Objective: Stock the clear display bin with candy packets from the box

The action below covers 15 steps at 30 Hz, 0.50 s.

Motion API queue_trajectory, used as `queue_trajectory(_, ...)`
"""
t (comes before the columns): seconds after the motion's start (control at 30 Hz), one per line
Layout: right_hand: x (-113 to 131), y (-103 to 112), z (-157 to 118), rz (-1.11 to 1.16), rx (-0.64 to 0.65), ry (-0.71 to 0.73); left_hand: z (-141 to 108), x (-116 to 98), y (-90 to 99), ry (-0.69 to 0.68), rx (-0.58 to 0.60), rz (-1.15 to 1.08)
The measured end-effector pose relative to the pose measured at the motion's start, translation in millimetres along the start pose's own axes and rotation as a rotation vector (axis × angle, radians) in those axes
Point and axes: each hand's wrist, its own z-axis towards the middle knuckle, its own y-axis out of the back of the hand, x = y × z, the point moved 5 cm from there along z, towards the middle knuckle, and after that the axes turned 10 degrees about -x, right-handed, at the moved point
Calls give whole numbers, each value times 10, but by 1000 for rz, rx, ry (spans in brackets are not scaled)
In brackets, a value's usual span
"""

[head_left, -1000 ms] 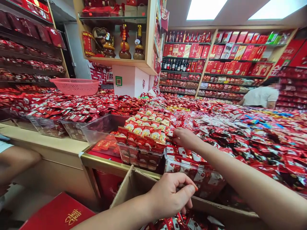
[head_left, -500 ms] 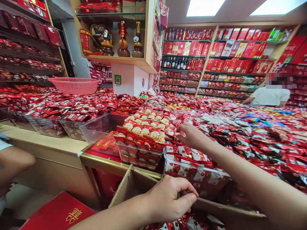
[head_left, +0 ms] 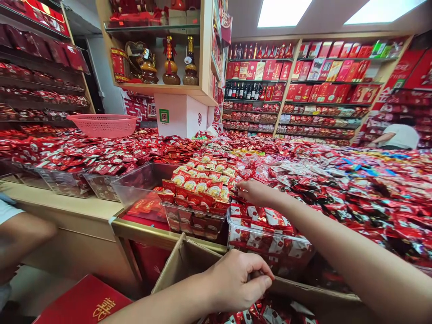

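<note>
My left hand (head_left: 241, 280) hovers over the open cardboard box (head_left: 324, 290), fingers curled together; whatever they may hold is hidden. Red-and-white packets (head_left: 251, 315) lie inside the box below it. My right hand (head_left: 253, 192) reaches across to the packets behind the clear bin of red-and-white packets (head_left: 259, 234). Its fingertips point left, bent down beside the packets with yellow pictures (head_left: 202, 185), and what they touch is too small to make out. Those yellow-pictured packets stand stacked in a clear bin left of my right hand.
A clear bin with red packets (head_left: 135, 180) stands on the gold-edged counter (head_left: 141, 231). Behind is a pink basket (head_left: 103, 126). A red box (head_left: 84, 301) lies lower left. One person's arm (head_left: 27, 234) is at the left edge; another person (head_left: 400, 136) bends far right.
My right hand has moved left and slightly down, closer to the yellow-pictured packets. My left hand has stayed nearly in place. The person far right has bent lower.
</note>
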Motion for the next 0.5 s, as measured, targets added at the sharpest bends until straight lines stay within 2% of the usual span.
queue_trajectory(0.1, -3, 17, -29, 37, -7, 14, 1, -21, 7, -30, 14, 57)
queue_trajectory(0.2, 63, 176, -117, 67, -93, -8, -6, -65, 15, -51, 88, 138)
queue_trajectory(0.3, 308, 464, -401, 130, -245, -5, -61, 4, -68, -62, 300, 306)
queue_trajectory(0.37, 552, 577, -710, 300, -273, 45, -140, 197, -213, -31, 497, 462)
queue_trajectory(0.4, 673, 545, -879, 420, -195, 59, -185, 333, -303, 9, 579, 532)
queue_trajectory(0.43, 803, 441, -1053, 515, -40, 92, -237, 470, -412, 51, 662, 562)
queue_trajectory(0.47, 913, 278, -1234, 563, 153, 105, -270, 597, -509, 127, 666, 528)
queue_trajectory(0.5, 996, 73, -1419, 542, 363, 106, -295, 689, -610, 145, 651, 496)
